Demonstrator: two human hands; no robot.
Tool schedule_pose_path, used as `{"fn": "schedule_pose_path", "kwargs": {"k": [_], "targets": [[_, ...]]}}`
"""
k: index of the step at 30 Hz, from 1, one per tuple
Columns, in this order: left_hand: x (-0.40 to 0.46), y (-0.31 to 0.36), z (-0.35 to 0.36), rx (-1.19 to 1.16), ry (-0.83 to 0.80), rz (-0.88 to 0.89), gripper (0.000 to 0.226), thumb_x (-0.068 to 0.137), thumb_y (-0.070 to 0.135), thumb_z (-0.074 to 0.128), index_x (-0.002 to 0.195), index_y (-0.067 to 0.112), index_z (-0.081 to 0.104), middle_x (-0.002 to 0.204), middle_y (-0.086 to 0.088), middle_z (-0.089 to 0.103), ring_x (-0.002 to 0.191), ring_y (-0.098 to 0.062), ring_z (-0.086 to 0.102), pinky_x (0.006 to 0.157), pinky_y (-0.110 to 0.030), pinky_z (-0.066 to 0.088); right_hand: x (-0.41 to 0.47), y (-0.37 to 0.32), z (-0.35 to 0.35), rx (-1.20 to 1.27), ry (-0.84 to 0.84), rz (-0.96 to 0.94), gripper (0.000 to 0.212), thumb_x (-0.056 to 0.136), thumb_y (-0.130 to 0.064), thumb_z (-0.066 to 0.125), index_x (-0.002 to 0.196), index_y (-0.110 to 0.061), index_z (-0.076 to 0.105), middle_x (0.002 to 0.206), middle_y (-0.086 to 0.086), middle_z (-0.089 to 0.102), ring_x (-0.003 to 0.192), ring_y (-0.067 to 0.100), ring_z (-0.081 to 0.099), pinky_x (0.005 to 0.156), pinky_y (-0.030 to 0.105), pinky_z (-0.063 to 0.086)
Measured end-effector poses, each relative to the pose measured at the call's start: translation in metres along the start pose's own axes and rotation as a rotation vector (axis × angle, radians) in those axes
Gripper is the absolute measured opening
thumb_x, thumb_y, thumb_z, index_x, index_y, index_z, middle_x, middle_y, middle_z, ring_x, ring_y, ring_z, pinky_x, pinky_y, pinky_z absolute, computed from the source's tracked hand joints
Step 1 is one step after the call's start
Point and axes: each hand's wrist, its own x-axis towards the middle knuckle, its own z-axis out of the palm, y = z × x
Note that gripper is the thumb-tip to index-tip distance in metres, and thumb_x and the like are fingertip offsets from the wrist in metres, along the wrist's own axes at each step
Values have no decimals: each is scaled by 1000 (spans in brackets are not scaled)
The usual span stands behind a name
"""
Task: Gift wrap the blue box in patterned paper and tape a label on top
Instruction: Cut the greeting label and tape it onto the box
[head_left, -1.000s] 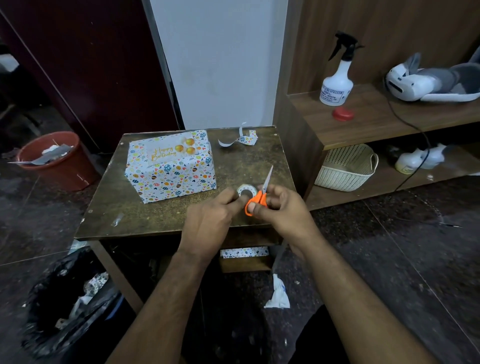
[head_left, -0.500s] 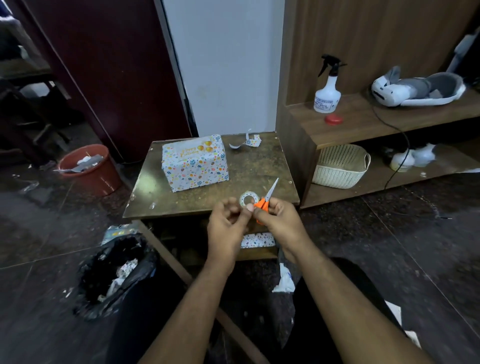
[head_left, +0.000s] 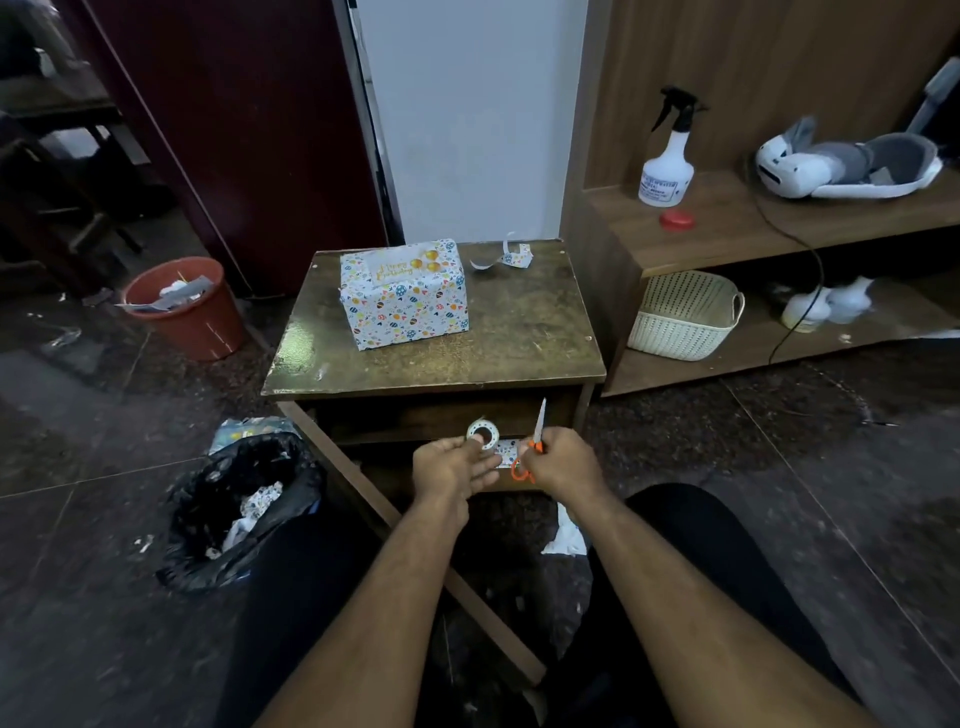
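Observation:
The box (head_left: 405, 293), wrapped in white patterned paper with a "Happy Birthday" label on top, stands on the small brown table (head_left: 519, 343). Below the table's front edge, my left hand (head_left: 449, 467) holds a roll of tape (head_left: 483, 434) between thumb and fingers. My right hand (head_left: 563, 460) grips orange-handled scissors (head_left: 535, 441) with the blades pointing up. Both hands are close together, in front of the table's lower shelf. A strip of patterned paper (head_left: 506, 451) shows between them.
A curled paper scrap (head_left: 506, 257) lies at the table's back right. An orange bin (head_left: 182, 306) and a black rubbish bag (head_left: 244, 504) sit on the floor at left. At right a wooden shelf (head_left: 727, 228) carries a spray bottle (head_left: 667, 156), a headset (head_left: 841, 161) and a basket (head_left: 685, 317).
The view has pulled back from the table. Both hands, with tape roll and scissors, have come off the tabletop and now sit lower, in front of its shelf.

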Motion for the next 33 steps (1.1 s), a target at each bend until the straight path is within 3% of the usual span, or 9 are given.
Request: {"fn": "schedule_pose_path", "kwargs": {"k": [2, 6, 10, 14, 19, 25, 28, 30, 33], "targets": [[16, -5, -3, 20, 26, -92, 6, 102, 1, 60, 108, -1, 59, 87, -19, 72, 59, -19, 74, 49, -25, 60, 11, 9, 8, -127, -55, 76, 26, 93, -34, 69, 100, -10, 72, 101, 12, 75, 98, 30, 71, 73, 28, 47], [51, -11, 0, 48, 87, -144, 17, 99, -8, 60, 114, -3, 54, 113, -28, 71, 60, -21, 74, 45, -24, 58, 38, 21, 25, -162, -78, 160, 37, 88, -48, 69, 98, -12, 72, 96, 10, 77, 89, 30, 75, 80, 35, 61], [79, -20, 13, 80, 103, -167, 17, 100, -6, 60, 116, -8, 58, 124, -27, 69, 70, -23, 67, 43, -21, 55, 65, 27, 39, -75, -20, 172, 28, 90, -38, 69, 95, -11, 78, 94, 10, 78, 94, 29, 73, 81, 30, 56], [103, -33, 22, 91, 99, -223, 22, 102, -1, 59, 123, -9, 59, 123, -23, 70, 69, -20, 67, 48, -23, 56, 93, 44, 53, 56, 45, 256, 20, 82, -20, 66, 95, -10, 78, 96, 14, 77, 99, 34, 72, 84, 38, 57], [126, -44, 29, 50, 122, -258, 28, 101, -3, 60, 127, -13, 60, 105, -24, 70, 68, -23, 67, 42, -22, 55, 114, 52, 60, 117, 122, 266, 25, 91, -13, 66, 114, -11, 75, 109, 15, 76, 105, 33, 69, 87, 36, 53], [140, -52, 36, -37, 147, -249, 25, 97, -9, 64, 121, -9, 58, 109, -29, 68, 45, -17, 69, 42, -24, 56, 138, 58, 68, -53, 120, 201, 26, 89, -19, 69, 109, -4, 74, 106, 22, 73, 105, 38, 66, 86, 34, 49], [140, -55, 36, -59, 149, -242, 22, 96, -9, 64, 116, -2, 58, 110, -27, 68, 49, -18, 70, 43, -24, 57, 138, 54, 68, -162, 90, 163, 31, 93, -14, 66, 120, 1, 66, 122, 25, 64, 116, 39, 54, 94, 32, 38], [142, -57, 35, -67, 156, -245, 22, 96, -9, 64, 116, -2, 57, 111, -27, 69, 47, -17, 70, 43, -24, 57, 134, 49, 64, -251, 60, 117, 40, 95, -15, 66, 130, 1, 56, 134, 24, 52, 119, 40, 55, 97, 34, 41], [142, -56, 34, -56, 167, -238, 29, 97, -8, 63, 125, -9, 57, 105, -25, 71, 44, -15, 69, 43, -24, 56, 121, 40, 60, -422, 77, 88, 42, 99, -21, 62, 134, -4, 48, 139, 19, 40, 108, 42, 65, 87, 42, 51]]}}
